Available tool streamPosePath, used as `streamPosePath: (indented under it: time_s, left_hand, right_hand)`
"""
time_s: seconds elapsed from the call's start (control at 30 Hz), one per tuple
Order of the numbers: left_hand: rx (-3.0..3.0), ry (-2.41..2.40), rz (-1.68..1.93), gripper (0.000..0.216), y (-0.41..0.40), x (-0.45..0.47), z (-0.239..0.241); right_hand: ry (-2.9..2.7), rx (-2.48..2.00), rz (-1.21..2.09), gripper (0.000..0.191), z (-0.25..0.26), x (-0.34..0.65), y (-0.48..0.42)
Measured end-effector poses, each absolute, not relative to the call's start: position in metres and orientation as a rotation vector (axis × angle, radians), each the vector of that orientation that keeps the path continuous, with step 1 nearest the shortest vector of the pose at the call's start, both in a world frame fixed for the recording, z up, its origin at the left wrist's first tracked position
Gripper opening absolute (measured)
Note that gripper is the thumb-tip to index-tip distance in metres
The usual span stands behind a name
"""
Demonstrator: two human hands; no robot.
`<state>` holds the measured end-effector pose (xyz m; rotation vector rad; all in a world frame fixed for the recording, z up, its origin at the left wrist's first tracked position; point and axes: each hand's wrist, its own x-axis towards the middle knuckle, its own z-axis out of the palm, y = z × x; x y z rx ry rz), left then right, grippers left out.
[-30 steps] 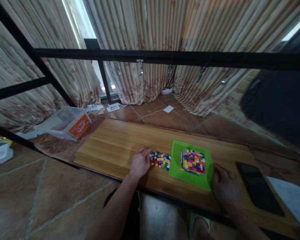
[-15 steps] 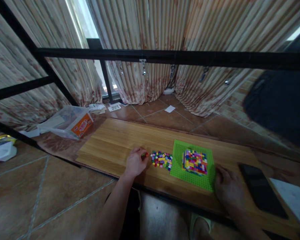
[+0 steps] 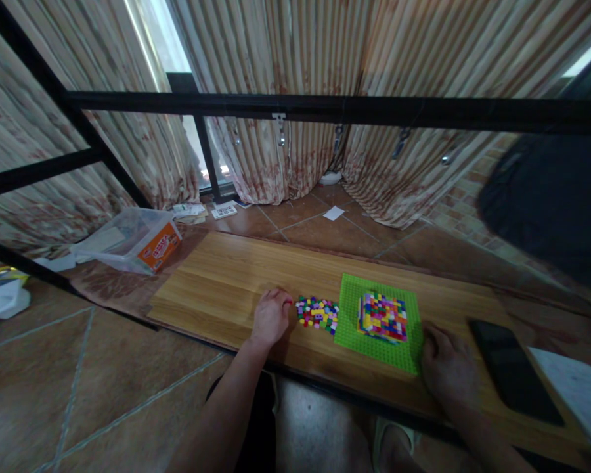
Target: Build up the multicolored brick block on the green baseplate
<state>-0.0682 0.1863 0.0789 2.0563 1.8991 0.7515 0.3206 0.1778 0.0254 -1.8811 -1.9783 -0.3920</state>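
My left hand [image 3: 270,316] is closed in a pinch, with a small red toy brick [image 3: 289,301] at its fingertips. Just right of those fingers lies a loose spread of small multicoloured bricks [image 3: 318,314]. A green studded baseplate [image 3: 349,328] is beside them and carries a square, layered block of multicoloured bricks [image 3: 383,316]. At the baseplate's right edge rests my right hand [image 3: 449,364], its fingers curled. Whatever lies inside those curled fingers is hidden, and I cannot tell whether they grip the plate.
The wooden tabletop [image 3: 217,282] extends left of the bricks. A dark phone-like slab [image 3: 515,371] and a white sheet [image 3: 571,387] lie to the right. Beyond the left end sits a clear plastic box [image 3: 132,240] with an orange label. A black metal bar [image 3: 315,105] crosses above.
The red brick at my left fingertips shows slightly less, and the left fingers have shifted a little. My right hand stays by the baseplate. The whole view has moved slightly.
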Motion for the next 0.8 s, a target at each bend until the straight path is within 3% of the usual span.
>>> streamPosePath:
  time_s: [0.8]
  left_hand:
    - [1.905,1.648,0.965,0.028,0.182,-0.056,0.07]
  right_hand:
    - [-1.984,-1.868,-0.437,0.032,0.028,0.317,0.176]
